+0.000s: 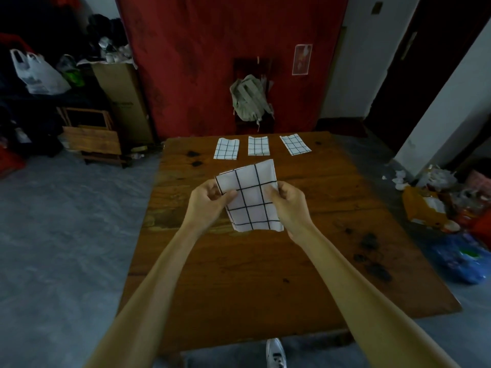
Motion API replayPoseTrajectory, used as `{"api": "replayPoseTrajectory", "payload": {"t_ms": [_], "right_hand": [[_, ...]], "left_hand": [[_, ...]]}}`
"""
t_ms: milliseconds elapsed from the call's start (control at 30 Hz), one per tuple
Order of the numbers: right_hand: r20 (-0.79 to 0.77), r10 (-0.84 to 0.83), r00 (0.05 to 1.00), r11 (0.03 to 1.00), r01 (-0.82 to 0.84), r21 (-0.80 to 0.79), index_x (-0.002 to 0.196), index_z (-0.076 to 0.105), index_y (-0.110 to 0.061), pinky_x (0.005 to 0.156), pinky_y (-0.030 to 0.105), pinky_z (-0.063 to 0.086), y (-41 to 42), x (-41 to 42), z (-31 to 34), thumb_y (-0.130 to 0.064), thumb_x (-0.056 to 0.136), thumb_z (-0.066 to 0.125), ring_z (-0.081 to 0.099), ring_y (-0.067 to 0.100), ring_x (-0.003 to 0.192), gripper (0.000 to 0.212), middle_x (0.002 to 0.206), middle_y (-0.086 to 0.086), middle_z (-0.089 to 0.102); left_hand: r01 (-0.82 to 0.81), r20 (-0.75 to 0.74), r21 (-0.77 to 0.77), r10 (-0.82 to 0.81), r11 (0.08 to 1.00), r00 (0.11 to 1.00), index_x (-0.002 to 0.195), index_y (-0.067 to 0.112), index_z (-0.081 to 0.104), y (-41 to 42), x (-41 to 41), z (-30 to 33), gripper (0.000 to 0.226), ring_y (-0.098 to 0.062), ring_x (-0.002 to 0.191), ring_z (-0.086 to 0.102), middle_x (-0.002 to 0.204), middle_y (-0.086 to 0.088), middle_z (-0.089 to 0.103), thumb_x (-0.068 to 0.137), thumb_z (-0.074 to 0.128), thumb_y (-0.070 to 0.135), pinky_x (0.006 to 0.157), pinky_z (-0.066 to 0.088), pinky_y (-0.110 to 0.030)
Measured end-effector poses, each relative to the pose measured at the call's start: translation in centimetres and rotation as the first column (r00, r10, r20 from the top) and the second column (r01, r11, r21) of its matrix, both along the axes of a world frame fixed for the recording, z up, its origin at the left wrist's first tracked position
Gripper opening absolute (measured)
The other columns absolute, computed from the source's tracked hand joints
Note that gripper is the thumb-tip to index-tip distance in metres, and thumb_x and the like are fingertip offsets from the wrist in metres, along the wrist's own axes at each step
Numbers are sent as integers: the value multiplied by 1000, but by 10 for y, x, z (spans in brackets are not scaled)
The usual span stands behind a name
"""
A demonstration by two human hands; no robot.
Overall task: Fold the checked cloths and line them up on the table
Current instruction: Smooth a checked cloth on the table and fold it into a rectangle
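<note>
The held cloth [251, 201] is white with a black grid of checks, and the three folded cloths [226, 148] [258, 146] [295, 145] at the far edge share that pattern. The bench [265, 274] is reddish-brown wood with dark blotches. A red curtain [225, 49] hangs beyond, behind a pale grey-green backpack [248, 98]. The floor [66, 235] is mottled grey.

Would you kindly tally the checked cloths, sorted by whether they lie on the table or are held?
Folded checked cloths on the table: 3
Checked cloth held in both hands: 1
Total: 4
</note>
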State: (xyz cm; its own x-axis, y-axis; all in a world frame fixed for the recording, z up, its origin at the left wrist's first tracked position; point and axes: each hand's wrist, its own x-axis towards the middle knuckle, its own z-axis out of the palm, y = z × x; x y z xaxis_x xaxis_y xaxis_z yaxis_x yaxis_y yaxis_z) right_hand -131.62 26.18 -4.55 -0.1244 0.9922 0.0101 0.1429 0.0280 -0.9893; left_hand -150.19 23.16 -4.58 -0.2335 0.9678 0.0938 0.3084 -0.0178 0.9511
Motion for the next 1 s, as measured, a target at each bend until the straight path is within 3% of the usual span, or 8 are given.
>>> {"api": "replayPoseTrajectory", "payload": {"t_ms": [233, 433, 600, 767, 900, 1000], "right_hand": [[-13, 42, 999, 999, -42, -14, 99, 67, -21, 81, 34, 59, -15, 0, -6, -25, 94, 60, 69, 9, 88, 9, 94, -4, 73], [-41, 174, 984, 985, -174, -2, 93, 67, -27, 78, 36, 60, -14, 0, 1, -25, 96, 58, 70, 16, 88, 9, 92, -3, 73], [-81, 314, 946, 948, -317, -29, 94, 66, -28, 83, 36, 58, -13, -4, 8, -23, 95, 58, 68, 16, 94, 9, 96, -4, 71], [-137, 480, 867, 872, -489, -37, 95, 65, -29, 76, 29, 58, -23, -23, 9, -24, 95, 59, 68, 12, 91, 8, 95, -7, 70], [-164, 595, 787, 793, -607, -38, 93, 65, -31, 79, 29, 57, -44, -54, 10, -24, 93, 62, 67, 10, 94, 7, 96, -8, 70], [-181, 672, 718, 726, -687, -27, 88, 64, -29, 70, 20, 55, -68, -85, 13, -19, 92, 63, 67, 3, 84, 11, 90, -11, 69]], "left_hand": [[-112, -18, 84, 114, 990, 993, 103, 19, 68, -28, 13, 4, 15, 7, 81, 63, 91, 15, 68, 89, 66, 21, 64, 48, -7], [-218, -27, 105, 222, 970, 975, 98, 22, 69, -52, 16, 14, 11, 3, 82, 65, 90, 13, 71, 88, 67, 24, 72, 53, -16], [-384, 3, 80, 385, 920, 923, 90, 20, 72, -78, 21, 23, 7, 0, 67, 64, 71, 13, 69, 88, 66, 22, 58, 48, -14], [-548, -62, 98, 554, 831, 830, 73, 19, 67, -112, 21, 29, 15, 6, 50, 50, 52, 19, 55, 88, 67, 16, 53, 38, -8], [-674, -66, 86, 679, 734, 731, 75, 10, 67, -148, 5, 32, 15, 1, 54, 50, 59, 5, 56, 87, 68, 20, 57, 42, -17], [-745, -21, 92, 750, 660, 662, 75, 11, 66, -178, -15, 34, 14, -2, 58, 49, 64, -7, 57, 87, 68, 20, 59, 43, -19]]}}
